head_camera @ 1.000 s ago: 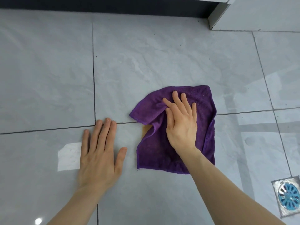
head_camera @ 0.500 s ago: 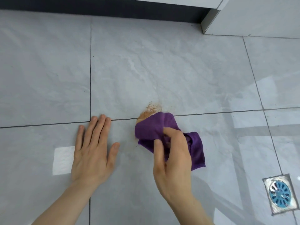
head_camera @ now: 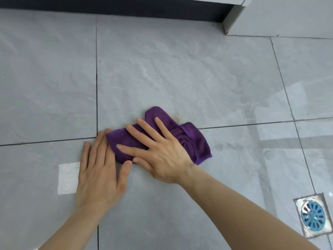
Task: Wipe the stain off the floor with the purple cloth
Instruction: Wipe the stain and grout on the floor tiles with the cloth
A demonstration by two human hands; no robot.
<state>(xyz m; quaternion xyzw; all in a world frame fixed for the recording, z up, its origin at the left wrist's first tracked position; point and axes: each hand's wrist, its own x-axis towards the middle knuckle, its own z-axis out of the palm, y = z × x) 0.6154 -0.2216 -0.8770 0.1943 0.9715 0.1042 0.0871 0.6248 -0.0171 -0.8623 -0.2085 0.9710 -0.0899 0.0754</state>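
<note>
The purple cloth (head_camera: 191, 141) lies bunched on the grey floor tiles, straddling a grout line. My right hand (head_camera: 158, 150) presses flat on top of it with fingers spread, pointing up and left. A faint brown stain (head_camera: 175, 117) shows on the tile just beyond the cloth's far edge. My left hand (head_camera: 99, 170) rests palm down on the floor, holding nothing, its fingertips touching the cloth's left end.
A square metal floor drain with a blue grate (head_camera: 313, 215) sits at the lower right. A dark baseboard (head_camera: 115, 5) runs along the top, and a white cabinet corner (head_camera: 234, 20) stands at the upper right. Grey tile (head_camera: 180, 69) stretches beyond the cloth.
My right hand went from gripping the bunched cloth to pressing flat on it and slid it left over the stain, up to my left hand. Much less stain shows now.
</note>
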